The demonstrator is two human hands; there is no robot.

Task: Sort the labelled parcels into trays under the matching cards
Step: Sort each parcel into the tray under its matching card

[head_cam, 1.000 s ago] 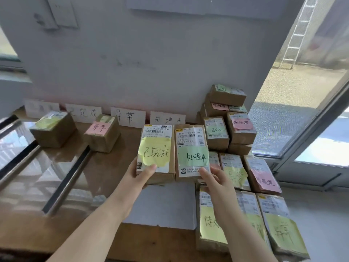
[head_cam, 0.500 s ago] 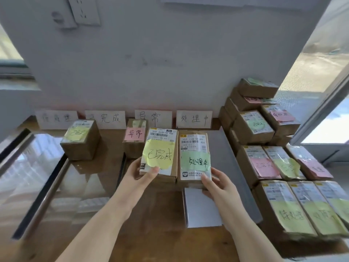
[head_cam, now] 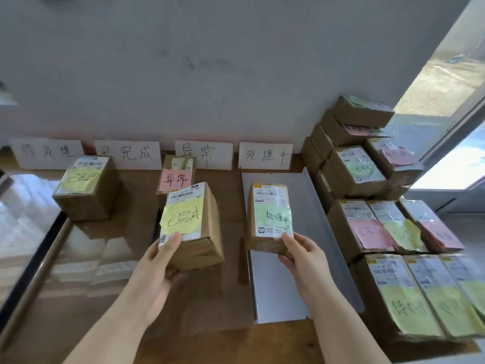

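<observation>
Parcel with yellow note (head_cam: 193, 233) is gripped by the left hand (head_cam: 157, 266) above the desk (head_cam: 118, 324), and parcel with green note (head_cam: 270, 219) is gripped by the right hand (head_cam: 303, 258) over the grey tray (head_cam: 278, 298) below a card (head_cam: 265, 155).

Left hand (head_cam: 157, 269) and right hand (head_cam: 304, 258) curled

yellow-noted parcel (head_cam: 189, 210), green-noted parcel (head_cam: 270, 206) over grey tray (head_cam: 278, 290)
</observation>
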